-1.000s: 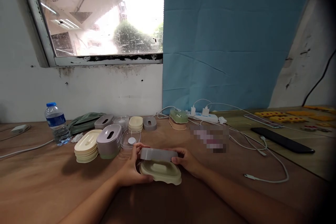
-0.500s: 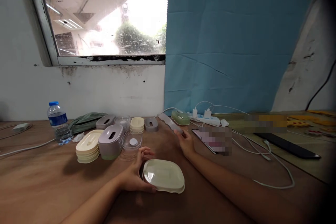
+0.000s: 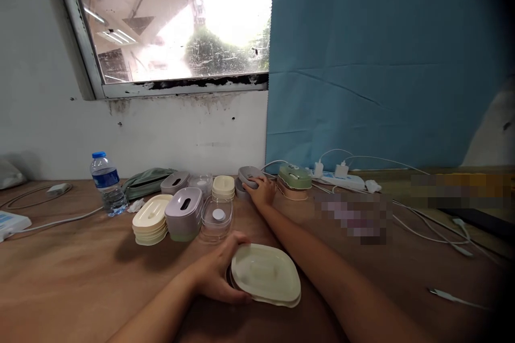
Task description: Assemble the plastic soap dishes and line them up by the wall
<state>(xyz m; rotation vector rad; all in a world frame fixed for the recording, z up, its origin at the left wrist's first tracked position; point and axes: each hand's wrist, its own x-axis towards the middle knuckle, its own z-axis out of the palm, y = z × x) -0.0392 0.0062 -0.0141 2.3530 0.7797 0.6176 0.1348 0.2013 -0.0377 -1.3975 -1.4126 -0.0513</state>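
Fingers and thumb of my left hand (image 3: pixel 223 270) are closed on the left end of a pale green, rounded oval lid (image 3: pixel 267 273) near the table's front. What lies beneath that lid is mostly hidden. My right hand (image 3: pixel 263 191) reaches to the back, its fingers on a grey oval lid (image 3: pixel 249 173). This lid is tilted over another grey piece (image 3: pixel 240 189), which it partly covers; I cannot tell whether they touch. To their left stands a small stack of cream lids (image 3: pixel 223 186).
Further left are a lilac slotted container (image 3: pixel 184 213), a cream lid stack (image 3: pixel 151 218), clear containers (image 3: pixel 217 217) and a water bottle (image 3: pixel 108 185). At the back right are a green-topped container (image 3: pixel 295 178), a power strip (image 3: pixel 349 178) and white cables (image 3: pixel 422 236).
My right hand has moved left and back with the grey lid, bringing it over the other grey piece. My left hand keeps its hold on the pale green lid. The view has turned slightly left.
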